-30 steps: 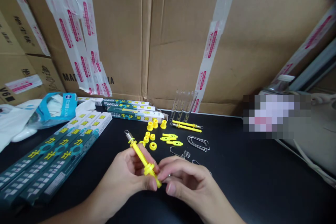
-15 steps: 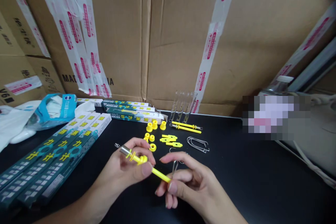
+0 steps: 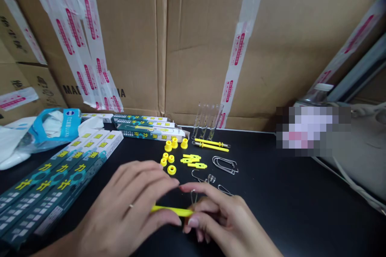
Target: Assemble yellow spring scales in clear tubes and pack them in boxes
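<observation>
My left hand (image 3: 126, 202) lies over a yellow plastic rod (image 3: 171, 210), fingers on top and thumb beneath, and its metal-capped end is hidden. The rod's other end meets the fingers of my right hand (image 3: 211, 217), which also pinch a thin metal wire hook (image 3: 194, 196) standing upright. Just beyond my fingertips lie a steel spring (image 3: 210, 178) and a second wire hook (image 3: 197, 175). Small yellow plastic collars (image 3: 171, 170) and flat yellow pieces (image 3: 189, 160) sit further out, untouched.
Bent wire loops (image 3: 224, 164), two yellow rods (image 3: 211, 145) and glass test tubes (image 3: 206, 120) stand near the black table (image 3: 265, 192)'s back edge. Green-and-white boxes (image 3: 60, 172) lie at left, beside a blue-and-white bag (image 3: 52, 130). Taped cardboard cartons (image 3: 193, 48) form the back wall.
The yellow rod has swung from a slant to nearly level, and my left hand now covers its metal end and collar. The view has shifted slightly, moving the table items left.
</observation>
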A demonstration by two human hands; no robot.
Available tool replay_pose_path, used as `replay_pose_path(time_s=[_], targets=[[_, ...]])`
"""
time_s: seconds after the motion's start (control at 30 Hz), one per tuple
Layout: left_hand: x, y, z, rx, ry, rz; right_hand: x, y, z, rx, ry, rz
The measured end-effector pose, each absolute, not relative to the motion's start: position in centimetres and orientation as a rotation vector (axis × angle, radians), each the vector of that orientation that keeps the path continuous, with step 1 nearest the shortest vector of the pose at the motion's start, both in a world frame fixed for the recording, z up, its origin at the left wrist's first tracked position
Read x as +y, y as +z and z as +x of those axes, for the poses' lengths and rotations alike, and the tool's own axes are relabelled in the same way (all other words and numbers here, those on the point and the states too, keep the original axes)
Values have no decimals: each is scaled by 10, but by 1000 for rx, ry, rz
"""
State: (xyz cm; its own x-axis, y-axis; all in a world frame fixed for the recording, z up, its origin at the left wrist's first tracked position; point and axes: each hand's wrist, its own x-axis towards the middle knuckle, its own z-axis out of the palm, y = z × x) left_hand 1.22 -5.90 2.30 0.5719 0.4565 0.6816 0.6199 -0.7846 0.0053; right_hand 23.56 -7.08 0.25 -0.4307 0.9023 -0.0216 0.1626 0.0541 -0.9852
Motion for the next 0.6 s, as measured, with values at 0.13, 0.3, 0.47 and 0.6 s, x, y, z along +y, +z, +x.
replay_pose_path(time_s=[0.13, 0.3, 0.47, 0.6], targets=[[-71, 21, 25, -748, -969, -2528, -73, 3, 232, -1775, 1428, -1045], [-71, 18, 19, -789, -861, -2774, -71, 6, 230, -1660, 1569, -1017], [-70, 16, 18, -923, -856, -3003, -73, 11, 232, -1629, 1648, -968], [-73, 13, 19, -1021, -973, -2999, -78, 12, 237, -1806, 1511, -948]])
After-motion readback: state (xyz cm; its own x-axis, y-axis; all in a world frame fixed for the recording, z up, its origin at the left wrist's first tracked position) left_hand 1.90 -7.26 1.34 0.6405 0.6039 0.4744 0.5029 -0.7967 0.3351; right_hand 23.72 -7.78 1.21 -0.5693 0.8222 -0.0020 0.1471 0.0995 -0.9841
